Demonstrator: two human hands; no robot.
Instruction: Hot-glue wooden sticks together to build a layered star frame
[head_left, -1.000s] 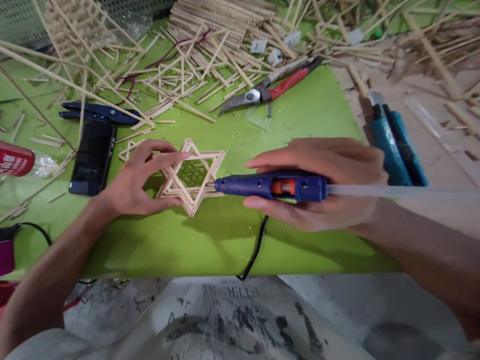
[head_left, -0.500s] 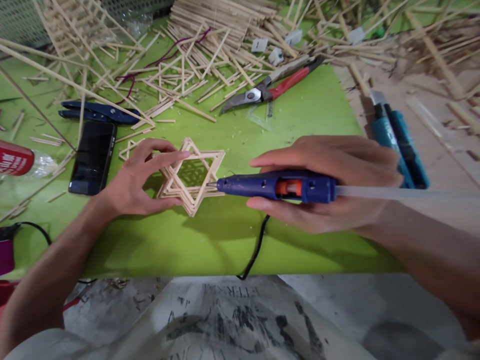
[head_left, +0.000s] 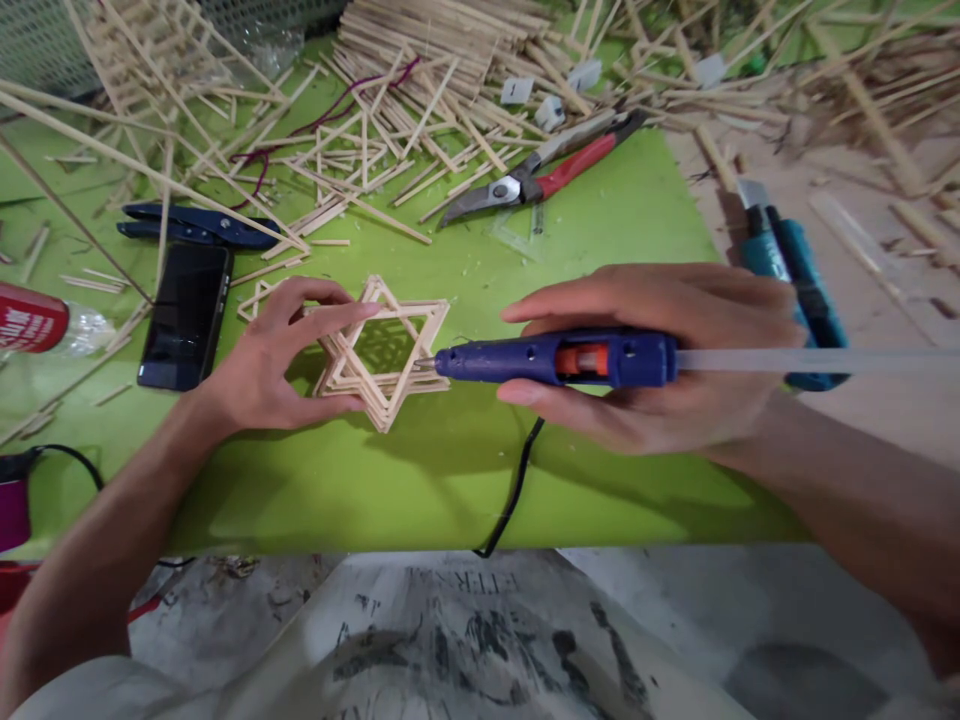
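My left hand (head_left: 281, 350) grips the left side of a wooden star frame (head_left: 384, 405), thumb below and index finger on top. The star is built of thin sticks stacked in layers and rests on the green table. My right hand (head_left: 660, 350) is wrapped round a blue hot glue gun (head_left: 487, 360), with a clear glue stick (head_left: 765, 362) jutting from its back end. The gun's metal nozzle (head_left: 425, 364) is at the right side of the star; I cannot tell if it touches the wood. A smaller stick star (head_left: 257, 300) lies partly hidden behind my left hand.
A black phone (head_left: 185, 315), navy pliers (head_left: 199, 226) and a red-labelled bottle (head_left: 37, 318) lie left. Red-handled pruning shears (head_left: 555, 170) and piled sticks (head_left: 442, 50) are at the back. Teal cutters (head_left: 795, 270) lie right. A black cord (head_left: 517, 490) runs off the front edge.
My right hand and the glue gun have shifted slightly up, the nozzle moving a little along the star's right side. My left hand and the star stay put.
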